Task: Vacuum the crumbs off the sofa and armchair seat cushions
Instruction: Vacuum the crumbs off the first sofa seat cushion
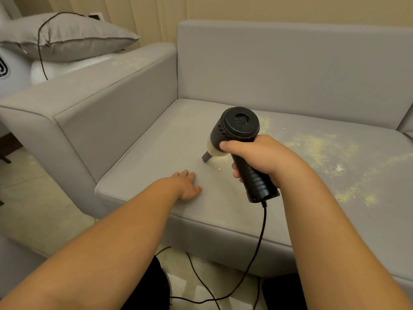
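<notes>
Two hands are at work: our right hand (252,157) grips the black handheld vacuum (241,139) by its handle, and our left hand (187,184) rests flat, fingers straight, on the seat cushion (156,153). We judge the step in hand to be the sweep across the cushion, with the nozzle (206,157) touching the fabric just beside a few stray crumbs. Most crumbs (324,151) lie to the right of the nozzle, spread toward the front edge. Next, we judge, the nozzle must travel rightward through that patch, with slack kept in the cord (257,247).
</notes>
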The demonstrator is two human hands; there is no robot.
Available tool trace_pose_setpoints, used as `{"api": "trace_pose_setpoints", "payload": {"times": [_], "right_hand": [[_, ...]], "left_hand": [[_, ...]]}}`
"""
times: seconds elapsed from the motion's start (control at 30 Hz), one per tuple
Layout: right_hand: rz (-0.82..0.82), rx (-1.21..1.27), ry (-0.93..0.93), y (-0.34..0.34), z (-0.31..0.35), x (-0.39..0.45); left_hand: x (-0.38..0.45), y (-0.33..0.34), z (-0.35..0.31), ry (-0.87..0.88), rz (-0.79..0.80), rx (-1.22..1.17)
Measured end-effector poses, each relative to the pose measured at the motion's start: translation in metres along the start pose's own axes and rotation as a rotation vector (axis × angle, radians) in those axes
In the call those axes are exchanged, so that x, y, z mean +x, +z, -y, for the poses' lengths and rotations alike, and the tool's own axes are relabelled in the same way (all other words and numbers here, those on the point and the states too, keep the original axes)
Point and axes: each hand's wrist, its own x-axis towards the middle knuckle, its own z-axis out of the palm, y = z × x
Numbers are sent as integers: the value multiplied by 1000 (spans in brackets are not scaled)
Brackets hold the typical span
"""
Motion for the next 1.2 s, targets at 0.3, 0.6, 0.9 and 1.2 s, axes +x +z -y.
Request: {"api": "trace_pose_setpoints", "payload": {"times": [0.3,0.6,0.9,1.2], "right_hand": [[12,-177,-20,-15,10,-23],[-137,-55,-41,-33,-5,-24],[-101,-64,-9,-36,-5,-26],[-50,-92,-5,-34,0,-31]], "left_hand": [[-2,-1,-9,15,-11,11],[6,0,-28,52,-5,3],[5,2,-27,43,-2,5],[4,1,-24,45,1,9]]}}
